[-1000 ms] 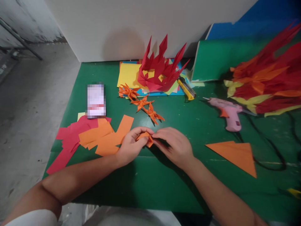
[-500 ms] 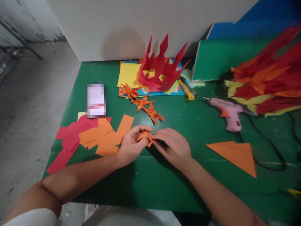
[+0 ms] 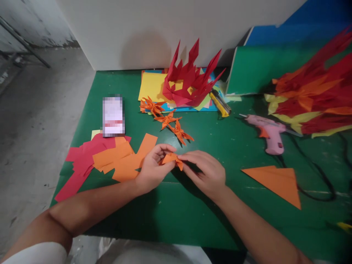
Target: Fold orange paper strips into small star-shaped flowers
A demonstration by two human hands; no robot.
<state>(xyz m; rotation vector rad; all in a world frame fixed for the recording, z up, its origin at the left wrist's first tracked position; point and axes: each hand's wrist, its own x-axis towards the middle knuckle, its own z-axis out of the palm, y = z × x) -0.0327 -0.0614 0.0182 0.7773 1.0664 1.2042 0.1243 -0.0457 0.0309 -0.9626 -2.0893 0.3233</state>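
A small folded orange paper piece (image 3: 172, 160) is pinched between both my hands over the green table (image 3: 170, 216). My left hand (image 3: 151, 169) curls its fingers around the paper's left side. My right hand (image 3: 205, 173) pinches its right end with fingertips pressed together. Just behind them lie three finished orange folded shapes (image 3: 167, 120) in a row. Loose orange paper strips (image 3: 124, 158) lie beside my left hand, overlapping red strips (image 3: 79, 165).
A phone (image 3: 113, 116) lies at the left. A red spiky paper form (image 3: 192, 79) sits on coloured sheets (image 3: 151, 86) at the back, by a yellow utility knife (image 3: 219, 103). A pink glue gun (image 3: 268, 131), an orange paper triangle (image 3: 277, 182) and a large red-orange paper flame (image 3: 313, 95) are at right.
My fingers have shifted slightly on the orange paper, which has turned a little between them. The hands stay in the same spot.
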